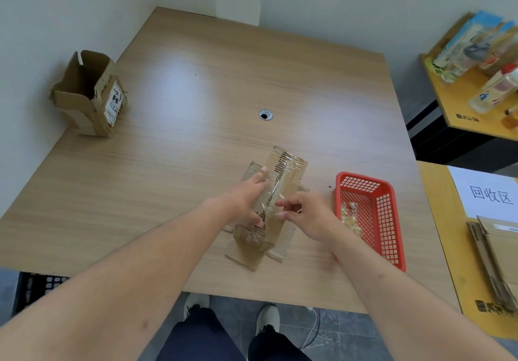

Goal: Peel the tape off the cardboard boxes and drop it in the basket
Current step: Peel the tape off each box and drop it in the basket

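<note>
A flattened cardboard box (291, 170) lies on the wooden table (196, 142) in front of me, with a strip of clear tape (276, 189) running along its length. My left hand (246, 198) presses flat on the box's left side, fingers straight. My right hand (305, 215) pinches the near end of the tape strip between thumb and fingertips, at the middle of the box. A red plastic basket (389, 220) stands just right of the box and holds several crumpled tape scraps (349, 216).
An open upright cardboard box (89, 94) stands at the table's far left edge. A side table at right carries a white sign (490, 192) and a stack of flattened boxes (496, 254). A shelf with bottles and cartons (482, 61) is at far right.
</note>
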{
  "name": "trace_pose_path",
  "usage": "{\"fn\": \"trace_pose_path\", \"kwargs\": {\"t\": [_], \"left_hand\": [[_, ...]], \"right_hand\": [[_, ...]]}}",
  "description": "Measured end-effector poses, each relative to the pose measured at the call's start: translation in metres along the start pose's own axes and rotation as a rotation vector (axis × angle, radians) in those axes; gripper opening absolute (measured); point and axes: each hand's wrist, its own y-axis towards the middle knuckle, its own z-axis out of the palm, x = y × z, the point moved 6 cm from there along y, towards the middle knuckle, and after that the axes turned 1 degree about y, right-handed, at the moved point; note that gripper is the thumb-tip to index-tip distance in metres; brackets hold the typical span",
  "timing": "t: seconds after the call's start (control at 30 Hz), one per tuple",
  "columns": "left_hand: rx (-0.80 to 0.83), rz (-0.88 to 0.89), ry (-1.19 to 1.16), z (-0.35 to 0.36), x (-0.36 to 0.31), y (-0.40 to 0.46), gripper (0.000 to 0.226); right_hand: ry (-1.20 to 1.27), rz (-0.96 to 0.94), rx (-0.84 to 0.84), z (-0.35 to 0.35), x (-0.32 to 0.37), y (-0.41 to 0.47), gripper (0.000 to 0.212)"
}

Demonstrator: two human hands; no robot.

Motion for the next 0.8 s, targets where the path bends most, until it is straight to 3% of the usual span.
{"fn": "trace_pose_path", "kwargs": {"t": [0.17, 0.33, 0.6, 0.7, 0.8], "left_hand": [[-0.057, -0.077, -0.140, 0.011, 0.003, -0.016, 0.116], [-0.090, -0.181, 0.042, 0.028, -0.002, -0.025, 0.118], [-0.019, -0.145, 0.210, 0.022, -0.003, -0.024, 0.108], [-0.027, -0.101, 0.305, 0.011, -0.007, -0.024, 0.102], [-0.065, -0.031, 0.335, 0.009, -0.016, -0.025, 0.096]], "right_hand": [[-0.056, -0.064, -0.023, 0.008, 0.007, 0.002, 0.022], [-0.031, -0.109, -0.116, 0.007, 0.008, 0.004, 0.015], [0.295, 0.152, -0.384, -0.016, -0.018, 0.003, 0.018], [0.337, 0.104, -0.418, -0.019, -0.011, 0.003, 0.015], [0.049, -0.104, -0.459, -0.022, 0.009, 0.004, 0.025]]}}
